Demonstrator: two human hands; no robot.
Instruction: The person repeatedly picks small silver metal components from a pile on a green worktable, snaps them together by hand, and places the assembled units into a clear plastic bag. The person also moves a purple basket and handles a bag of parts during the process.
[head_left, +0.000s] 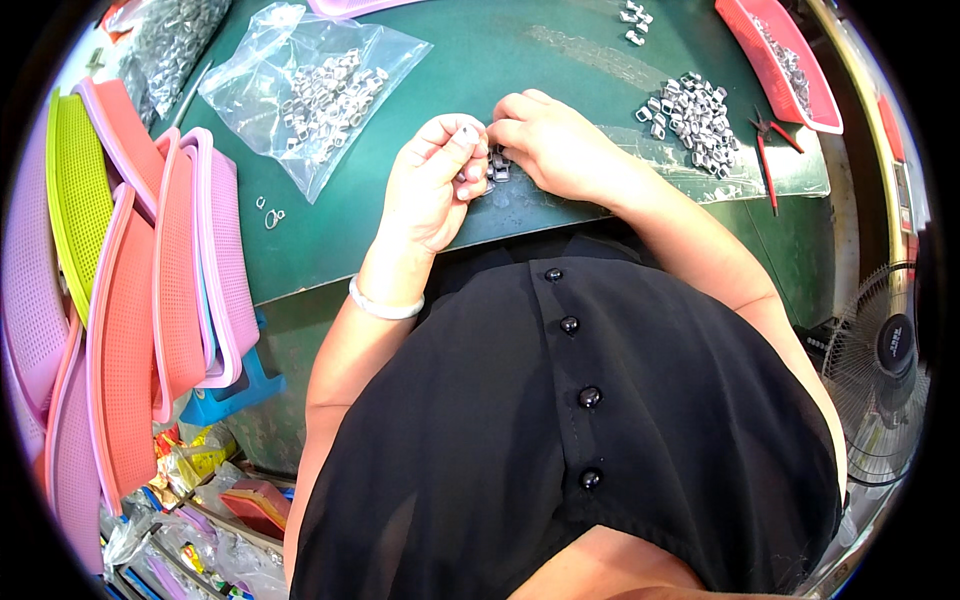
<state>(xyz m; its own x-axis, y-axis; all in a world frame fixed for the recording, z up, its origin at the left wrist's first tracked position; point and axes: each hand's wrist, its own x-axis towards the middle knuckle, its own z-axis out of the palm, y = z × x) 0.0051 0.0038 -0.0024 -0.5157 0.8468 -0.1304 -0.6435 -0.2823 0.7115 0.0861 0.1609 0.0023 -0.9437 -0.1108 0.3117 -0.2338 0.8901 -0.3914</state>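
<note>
My left hand [437,178] is closed, thumb pressed against curled fingers, over the near part of the green table. What it pinches, if anything, is too small to make out. Right beside it, my right hand [555,145] bends inward with fingers curled, its fingertips partly hidden at the left hand. Between and just below the two hands lies a small group of grey metal buckle-like pieces [499,168]. A larger pile of the same pieces [695,120] sits to the right. At the left, a clear plastic bag [250,95] has many more on it or inside it.
Red-handled pliers [766,160] lie near the table's right edge, below a pink basket [790,60] of metal pieces. Stacked plastic baskets [180,290] crowd the left side. A few small rings [271,216] lie on the table. A fan [880,350] stands at right.
</note>
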